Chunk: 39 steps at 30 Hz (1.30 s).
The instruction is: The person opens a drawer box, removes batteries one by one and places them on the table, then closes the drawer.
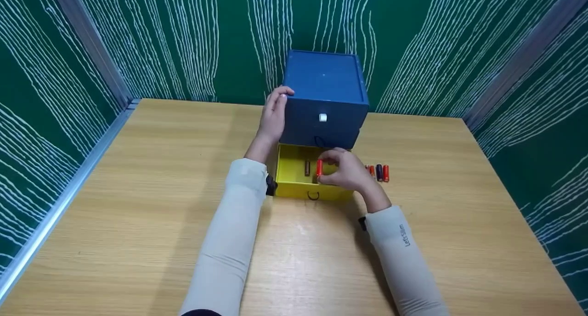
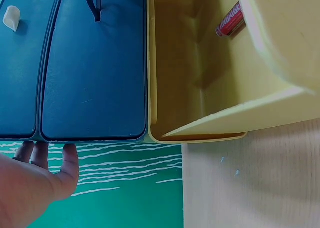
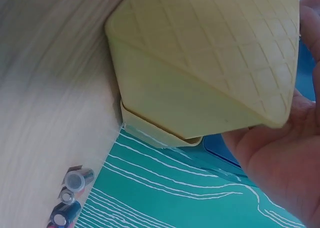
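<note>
A blue drawer cabinet [image 1: 324,77] stands at the back with its yellow bottom drawer [image 1: 294,189] pulled out. My left hand [image 1: 274,116] rests along the cabinet's left side, fingers fairly straight with the tips at the upper edge. Over the drawer, my right hand [image 1: 345,171] pinches a red battery [image 1: 319,168] upright between thumb and fingers. A brown battery [image 1: 307,168] is inside the drawer, left of the held one. In the left wrist view a red battery [image 2: 231,20] shows in the drawer. The right wrist view catches the palm, its fingertips hidden behind the drawer front [image 3: 215,52].
Several batteries [image 1: 386,173] stand in a row on the wooden table [image 1: 138,205], right of the drawer. A white knob [image 1: 323,117] is on the upper blue drawer. Green panels [image 1: 257,40] with white lines enclose the table at the back and sides.
</note>
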Each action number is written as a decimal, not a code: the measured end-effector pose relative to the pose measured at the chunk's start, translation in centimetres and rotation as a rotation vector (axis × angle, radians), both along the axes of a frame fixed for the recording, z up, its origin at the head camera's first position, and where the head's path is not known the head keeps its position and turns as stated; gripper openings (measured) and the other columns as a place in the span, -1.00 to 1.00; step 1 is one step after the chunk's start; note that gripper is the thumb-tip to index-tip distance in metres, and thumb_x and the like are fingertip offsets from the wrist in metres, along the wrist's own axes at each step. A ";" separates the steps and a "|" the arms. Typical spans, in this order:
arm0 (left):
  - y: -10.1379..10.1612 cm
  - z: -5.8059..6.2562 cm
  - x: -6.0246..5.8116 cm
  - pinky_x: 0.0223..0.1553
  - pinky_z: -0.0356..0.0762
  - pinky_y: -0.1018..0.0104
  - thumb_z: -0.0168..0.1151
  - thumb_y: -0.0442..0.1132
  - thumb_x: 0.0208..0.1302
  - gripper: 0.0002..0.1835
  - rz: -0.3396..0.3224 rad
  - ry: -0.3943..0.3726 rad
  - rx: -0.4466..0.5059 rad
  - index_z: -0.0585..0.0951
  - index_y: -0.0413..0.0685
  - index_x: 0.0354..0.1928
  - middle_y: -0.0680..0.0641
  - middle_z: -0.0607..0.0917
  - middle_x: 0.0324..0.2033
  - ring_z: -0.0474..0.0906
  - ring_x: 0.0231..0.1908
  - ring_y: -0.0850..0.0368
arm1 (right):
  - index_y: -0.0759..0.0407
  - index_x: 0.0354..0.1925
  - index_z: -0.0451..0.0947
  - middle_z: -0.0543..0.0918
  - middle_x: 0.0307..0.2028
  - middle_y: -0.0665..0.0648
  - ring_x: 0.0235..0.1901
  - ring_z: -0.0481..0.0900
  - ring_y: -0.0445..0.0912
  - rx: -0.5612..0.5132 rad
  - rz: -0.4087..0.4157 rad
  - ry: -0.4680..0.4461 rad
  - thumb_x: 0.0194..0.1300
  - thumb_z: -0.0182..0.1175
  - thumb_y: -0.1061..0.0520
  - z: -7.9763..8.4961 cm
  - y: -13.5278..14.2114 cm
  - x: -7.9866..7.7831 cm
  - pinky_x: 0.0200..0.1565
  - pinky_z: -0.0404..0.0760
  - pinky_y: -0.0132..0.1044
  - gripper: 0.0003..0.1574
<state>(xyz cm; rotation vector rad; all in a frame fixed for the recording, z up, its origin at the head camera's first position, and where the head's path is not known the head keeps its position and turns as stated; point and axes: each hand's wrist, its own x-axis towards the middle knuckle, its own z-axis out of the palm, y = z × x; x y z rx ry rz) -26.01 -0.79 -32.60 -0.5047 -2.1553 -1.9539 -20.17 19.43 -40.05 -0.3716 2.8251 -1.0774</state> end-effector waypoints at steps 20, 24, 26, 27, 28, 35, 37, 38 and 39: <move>-0.2 0.0 0.0 0.25 -0.02 0.24 -0.38 -0.18 0.39 -0.69 0.010 0.012 -0.016 0.38 -0.03 -0.04 0.01 0.28 0.16 0.04 0.24 0.21 | -0.13 -0.13 0.45 0.45 -0.10 -0.07 -0.07 0.39 -0.06 -0.003 -0.040 0.003 -0.23 0.40 -0.06 1.4 1.8 0.3 0.04 0.38 -0.13 -0.41; -0.1 0.0 0.0 0.23 0.02 0.26 -0.38 -0.18 0.39 -0.70 0.000 0.015 -0.011 0.37 -0.04 -0.03 0.01 0.28 0.15 0.09 0.20 0.21 | -0.10 -0.11 0.45 0.46 -0.08 -0.02 -0.02 0.38 -0.01 -0.003 -0.046 0.007 -0.22 0.39 -0.06 1.7 2.4 0.4 0.07 0.35 -0.09 -0.40; -0.1 0.0 -0.1 0.21 0.05 0.30 -0.38 -0.19 0.39 -0.70 -0.008 0.022 -0.005 0.37 -0.04 -0.04 0.00 0.29 0.13 0.11 0.18 0.21 | -0.08 -0.11 0.46 0.48 -0.09 0.00 -0.03 0.39 0.00 0.003 -0.038 0.023 -0.20 0.38 -0.05 1.9 2.6 0.4 0.07 0.34 -0.08 -0.41; -0.1 0.0 -0.1 0.20 0.06 0.31 -0.38 -0.20 0.39 -0.70 -0.010 0.027 -0.001 0.37 -0.04 -0.04 0.00 0.29 0.12 0.12 0.17 0.21 | -0.08 -0.11 0.46 0.48 -0.10 0.00 -0.04 0.39 -0.02 0.007 -0.035 0.030 -0.20 0.38 -0.05 1.9 2.7 0.4 0.07 0.33 -0.08 -0.41; -0.1 0.0 -0.1 0.20 0.07 0.32 -0.38 -0.21 0.39 -0.70 -0.013 0.031 0.003 0.37 -0.04 -0.04 -0.01 0.30 0.12 0.13 0.16 0.21 | -0.07 -0.11 0.46 0.49 -0.12 0.00 -0.06 0.39 -0.03 0.012 -0.032 0.037 -0.19 0.38 -0.04 2.0 2.8 0.4 0.07 0.33 -0.09 -0.42; -0.1 0.0 -0.1 0.20 0.07 0.29 -0.39 -0.18 0.39 -0.70 -0.010 0.018 -0.008 0.37 -0.02 -0.03 0.03 0.28 0.13 0.13 0.16 0.21 | -0.04 -0.10 0.45 0.49 -0.12 0.00 -0.04 0.38 0.00 0.009 -0.024 0.041 -0.15 0.36 0.01 2.2 3.3 0.3 0.05 0.33 -0.07 -0.44; -0.1 -0.1 -0.1 0.20 0.07 0.28 -0.39 -0.16 0.39 -0.70 -0.007 0.011 -0.014 0.37 0.00 -0.03 0.04 0.27 0.14 0.12 0.17 0.21 | -0.04 -0.10 0.45 0.49 -0.12 -0.02 -0.04 0.38 0.00 0.003 -0.030 0.036 -0.15 0.36 0.02 2.2 3.4 0.3 0.05 0.33 -0.07 -0.45; -0.1 -0.1 -0.1 0.21 0.07 0.28 -0.39 -0.16 0.39 -0.70 -0.006 0.010 -0.015 0.36 0.00 -0.03 0.04 0.27 0.14 0.12 0.17 0.21 | -0.05 -0.11 0.46 0.49 -0.12 -0.02 -0.03 0.38 0.00 0.002 -0.031 0.035 -0.15 0.36 0.02 2.2 3.4 0.3 0.05 0.33 -0.07 -0.46; -0.1 -0.1 0.0 0.21 0.06 0.28 -0.39 -0.16 0.39 -0.69 -0.005 0.009 -0.014 0.36 0.00 -0.03 0.04 0.27 0.15 0.12 0.18 0.22 | -0.05 -0.11 0.46 0.49 -0.12 -0.03 -0.03 0.38 0.00 -0.001 -0.033 0.036 -0.15 0.36 0.02 2.2 3.5 0.3 0.05 0.33 -0.07 -0.46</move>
